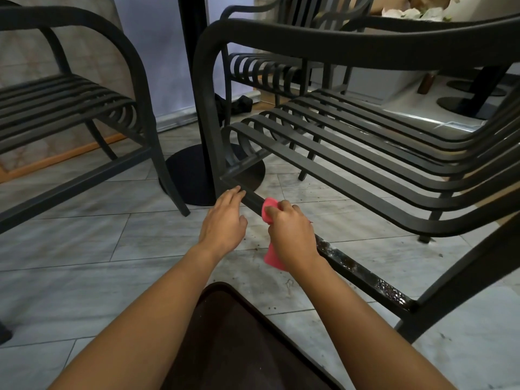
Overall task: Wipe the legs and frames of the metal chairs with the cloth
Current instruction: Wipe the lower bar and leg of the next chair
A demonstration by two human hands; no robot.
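Right hand (291,229) grips the pink cloth (271,256) against the dark metal chair's lower rail (363,270), left hand (225,218) relaxed beside; wet grime could smear.

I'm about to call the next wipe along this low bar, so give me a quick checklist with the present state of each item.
1. Cloth in hand: ok. The right hand grips the pink cloth.
2. Cloth on the metal: ok. It sits against the low bar of the near chair.
3. Bar steadied: ok. The left hand's fingertips touch the bar near the corner.
4. Dirt left: not ok. The stretch of bar behind the right hand looks speckled and wet.
5. Path along the bar: ok. Nothing lies on it.
6. Cloth clean enough: cannot tell.
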